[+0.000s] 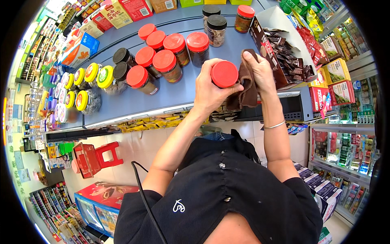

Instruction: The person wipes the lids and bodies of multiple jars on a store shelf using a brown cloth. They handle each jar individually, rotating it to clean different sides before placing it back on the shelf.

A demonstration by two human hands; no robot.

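My left hand (210,88) grips a jar with a red lid (224,74), held upright above the front edge of the grey shelf (170,97). Beside it, my right hand (260,71) pinches a brown cloth (245,88), which hangs down and meets the left thumb near the jar. Several red-lidded jars (167,65) stand to the left on the shelf. Black-lidded jars (216,30) are behind my hands, near one more red-lidded jar (243,19). Others with black lids (122,71) stand farther left. The held jar's body is mostly hidden beneath its lid.
An open carton of dark sachets (277,61) borders my right hand. Yellow-lidded jars (105,77) stand at the shelf's left part, with boxes (135,10) along the back. Below left are a red basket (86,160) and a red stool (109,155) on the floor.
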